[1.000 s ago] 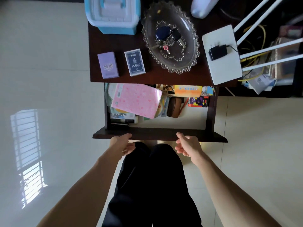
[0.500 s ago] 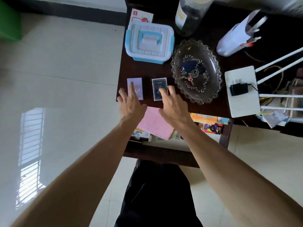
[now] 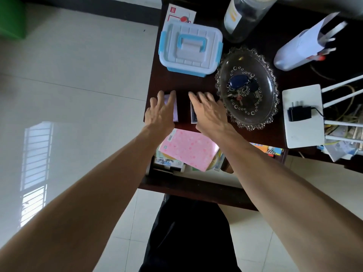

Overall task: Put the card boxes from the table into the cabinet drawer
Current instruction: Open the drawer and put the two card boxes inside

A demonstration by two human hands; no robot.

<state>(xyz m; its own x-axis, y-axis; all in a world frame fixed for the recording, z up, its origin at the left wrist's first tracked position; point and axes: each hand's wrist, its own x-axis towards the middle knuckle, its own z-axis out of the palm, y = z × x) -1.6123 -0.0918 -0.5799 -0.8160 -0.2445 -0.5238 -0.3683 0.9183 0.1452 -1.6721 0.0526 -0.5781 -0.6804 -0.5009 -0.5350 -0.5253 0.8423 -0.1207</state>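
Card boxes, two of them, lie side by side near the front edge of the dark brown wooden table (image 3: 198,83): a small lilac card box (image 3: 175,112) on the left and a dark blue card box (image 3: 193,116) on the right, with a narrow strip of table between them. Each box has its long axis pointing away from the person. The left hand (image 3: 160,112) lies spread over the lilac box and the right hand (image 3: 208,111) over the dark blue one, so each hand is nearest to its own box; the fingers are extended past the far ends and are not yet closed, and I cannot tell if they already touch the boxes. I think the next move is to curl the fingers around the long sides and lift. Directly below the table edge, towards the person, is the open dark wooden drawer (image 3: 196,188); it holds a pink patterned packet (image 3: 188,150) on top of booklets and other papers. Just beside the right hand stands an oval beaded glass dish (image 3: 271,107) with keys (image 3: 240,85) in it.
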